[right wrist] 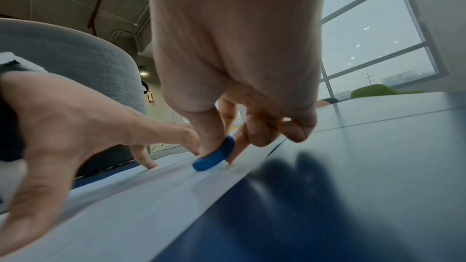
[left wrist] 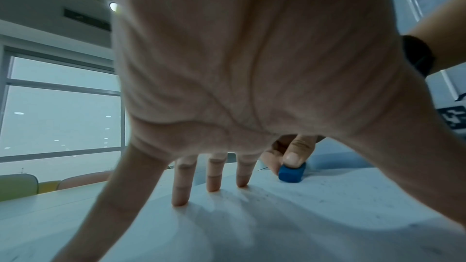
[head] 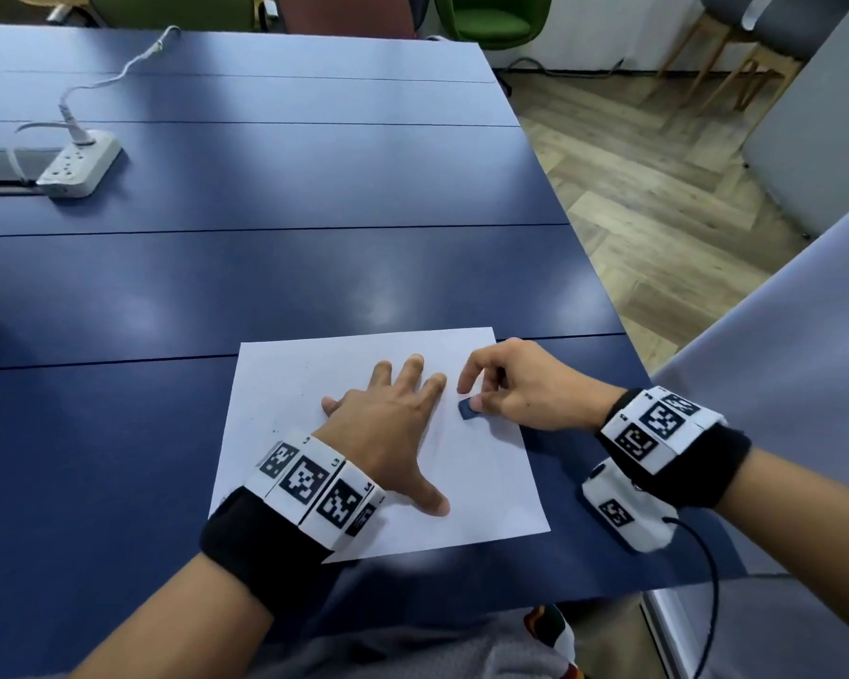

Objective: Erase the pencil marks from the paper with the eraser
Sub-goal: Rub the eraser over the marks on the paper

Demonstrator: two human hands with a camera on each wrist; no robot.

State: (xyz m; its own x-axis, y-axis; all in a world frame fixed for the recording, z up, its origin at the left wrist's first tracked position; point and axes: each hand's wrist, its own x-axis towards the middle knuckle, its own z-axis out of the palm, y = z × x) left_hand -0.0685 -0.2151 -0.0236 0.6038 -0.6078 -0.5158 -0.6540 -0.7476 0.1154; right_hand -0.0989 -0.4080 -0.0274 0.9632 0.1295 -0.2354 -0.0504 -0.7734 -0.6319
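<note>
So, around the work area there's not much: one white power strip (head: 78, 170) sits at the far left of the blue desk (head: 314, 267), with a white cable (head: 118, 76) plugged into it and trailing off toward the back edge. Behind the desk there's a green chair (head: 493, 17), and wooden chair legs (head: 707, 66) show over on the right above the wood floor. None of that is anywhere near the hands.

One sheet of white paper (head: 314, 384) lies flat at the near edge of the desk. The left hand (head: 388, 423) is spread out on it, fingers straight and splayed, fingertips and thumb pressing down on the sheet. It sits just to the left of the eraser, with its index finger close to it but not touching.

One small blue eraser (head: 467, 409) rests on the right part of the paper. The right hand (head: 525, 389) has it pinched in its grip, thumb on one side and a finger on the other, bottom edge touching the sheet. The other fingers of that hand are curled in, and the index finger arches up above the eraser.

In the left wrist view a few faint specks show on the paper; no clear pencil marks can be made out.
</note>
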